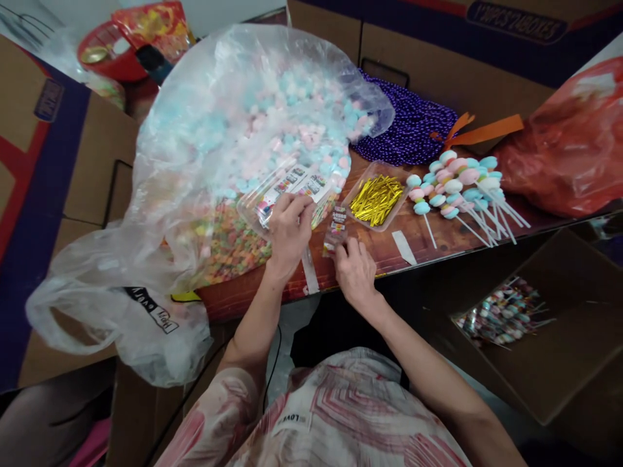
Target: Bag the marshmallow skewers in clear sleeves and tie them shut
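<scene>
My left hand (289, 230) is curled with its fingertips on a stack of clear printed wrapper bags (298, 185) lying on the wooden table (438, 237). Just to the right, my right hand (354, 269) pinches the lower end of one small printed clear bag (337, 228), which lies on the table. A clear tray of gold twist ties (376, 200) sits beside that bag. Further right lies a pile of marshmallow sticks (455, 185) in pink, blue and white.
A big clear plastic bag of pastel marshmallows (263, 123) fills the table's left. Purple beads (409, 133) and a red bag (569, 152) lie behind. A cardboard box (549, 344) with wrapped sticks (501, 311) stands lower right. A white plastic bag (141, 318) hangs at left.
</scene>
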Motion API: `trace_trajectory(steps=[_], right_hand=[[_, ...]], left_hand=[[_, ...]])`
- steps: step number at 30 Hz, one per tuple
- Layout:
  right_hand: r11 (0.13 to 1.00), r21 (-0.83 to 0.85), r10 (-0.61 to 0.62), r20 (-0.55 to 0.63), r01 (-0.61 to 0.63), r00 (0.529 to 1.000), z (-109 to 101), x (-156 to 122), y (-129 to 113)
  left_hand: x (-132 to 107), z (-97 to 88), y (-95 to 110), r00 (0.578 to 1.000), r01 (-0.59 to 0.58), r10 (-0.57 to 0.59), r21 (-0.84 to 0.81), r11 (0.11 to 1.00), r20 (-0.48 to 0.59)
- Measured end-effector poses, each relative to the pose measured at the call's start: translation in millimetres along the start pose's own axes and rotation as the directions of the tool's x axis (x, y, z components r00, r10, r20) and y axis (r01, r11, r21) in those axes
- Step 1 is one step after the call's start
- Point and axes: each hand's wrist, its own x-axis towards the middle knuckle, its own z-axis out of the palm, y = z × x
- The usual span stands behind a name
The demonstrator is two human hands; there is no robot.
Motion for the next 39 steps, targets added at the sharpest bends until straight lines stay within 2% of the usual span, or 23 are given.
trace_trajectory(steps=[3, 4, 6, 7, 9, 11, 12, 14, 17, 19, 20, 22, 24, 26, 29, 32, 36, 39], right_hand=[[0.999, 0.051, -0.017, -0.007, 0.018, 1.0, 6.4, 2.5, 5.9], [0.996, 0.086, -0.011, -0.044, 0.015, 0.999, 7.0, 1.5, 8.7], [0.983, 0.184, 0.027, -0.153, 0.002, 0.988, 5.7, -2.4, 14.4], [0.97, 0.244, 0.054, -0.21, -0.001, 0.976, 4.0, -5.0, 17.0], [0.935, 0.355, 0.089, -0.29, 0.02, 0.953, -1.2, -10.2, 21.5], [0.902, 0.424, 0.065, -0.315, 0.079, 0.947, -8.0, -14.4, 25.6], [0.89, 0.442, 0.036, -0.316, 0.114, 0.948, -11.7, -16.0, 27.7], [0.863, 0.475, -0.012, -0.317, 0.169, 0.948, -19.7, -18.5, 32.5], [0.794, 0.59, 0.038, -0.291, 0.148, 0.956, -32.3, -23.1, 41.1], [0.7, 0.713, 0.172, -0.227, 0.043, 0.959, -40.0, -28.3, 45.9], [0.62, 0.785, 0.253, -0.171, -0.024, 0.952, -43.2, -31.4, 47.7], [0.397, 0.908, 0.387, -0.031, -0.136, 0.922, -47.7, -37.3, 49.4], [0.194, 0.959, 0.451, 0.1, -0.207, 0.887, -49.3, -41.4, 49.3], [0.111, 0.959, 0.48, 0.176, -0.259, 0.859, -48.8, -42.8, 48.0], [0.087, 0.943, 0.537, 0.226, -0.32, 0.813, -46.8, -41.5, 45.7], [0.109, 0.941, 0.588, 0.199, -0.32, 0.784, -46.7, -40.0, 43.5], [0.306, 0.892, 0.567, 0.11, -0.333, 0.816, -48.7, -41.7, 44.7], [0.401, 0.854, 0.529, 0.081, -0.332, 0.845, -48.6, -44.4, 51.1]], left_hand=[[-23.5, -2.3, 14.3, 0.995, 0.032, -0.015, -0.171, 0.985, 0.1], [-32.5, -1.9, 16.5, 0.991, 0.077, -0.05, -0.22, 0.972, 0.126], [-49.7, 0.7, 17.4, 0.966, 0.239, -0.19, -0.317, 0.918, 0.176], [-57.0, 2.6, 17.1, 0.933, 0.348, -0.276, -0.378, 0.858, 0.231], [-67.5, 7.6, 17.3, 0.819, 0.568, -0.398, -0.493, 0.659, 0.412], [-72.0, 13.7, 20.8, 0.7, 0.714, -0.417, -0.562, 0.416, 0.58], [-72.4, 17.0, 24.0, 0.663, 0.746, -0.417, -0.59, 0.308, 0.622], [-70.7, 23.7, 32.3, 0.634, 0.753, -0.427, -0.64, 0.152, 0.645], [-66.9, 32.9, 45.5, 0.638, 0.724, -0.435, -0.687, 0.059, 0.635], [-65.6, 38.2, 53.6, 0.638, 0.71, -0.443, -0.704, 0.021, 0.63], [-65.3, 40.6, 57.7, 0.633, 0.7, -0.455, -0.714, -0.01, 0.626], [-65.4, 45.4, 66.2, 0.619, 0.672, -0.484, -0.736, -0.082, 0.619], [-66.1, 50.3, 75.4, 0.608, 0.648, -0.507, -0.751, -0.128, 0.611], [-67.4, 55.4, 84.2, 0.602, 0.635, -0.529, -0.76, -0.136, 0.598], [-70.9, 62.5, 93.6, 0.608, 0.613, -0.561, -0.781, -0.12, 0.563], [-76.3, 67.6, 97.1, 0.617, 0.599, -0.579, -0.795, -0.095, 0.533], [-84.8, 66.8, 94.7, 0.607, 0.607, -0.596, -0.791, -0.079, 0.526], [-88.7, 61.2, 89.1, 0.568, 0.644, -0.581, -0.754, -0.127, 0.583]])
